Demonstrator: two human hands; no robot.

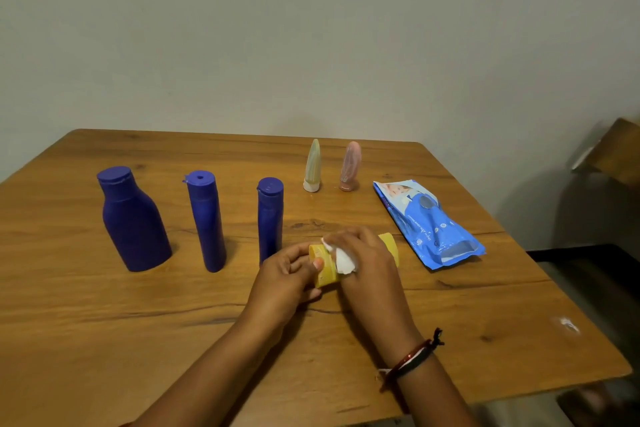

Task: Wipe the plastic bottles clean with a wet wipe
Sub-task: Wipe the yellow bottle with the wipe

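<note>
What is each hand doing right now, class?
Left hand: fingers gripping the cap end of the yellow bottle.
Right hand: fingers holding the wipe against the bottle.

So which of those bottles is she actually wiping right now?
The yellow bottle, held sideways in both hands with the white wipe on it. The three blue bottles stand untouched.

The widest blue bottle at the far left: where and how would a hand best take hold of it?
Probably around the narrow neck and shoulder just under the cap of the widest blue bottle, coming from above or from its right. It stands upright, the body flares wide lower down, and the slimmer blue bottle stands apart from it.
</note>
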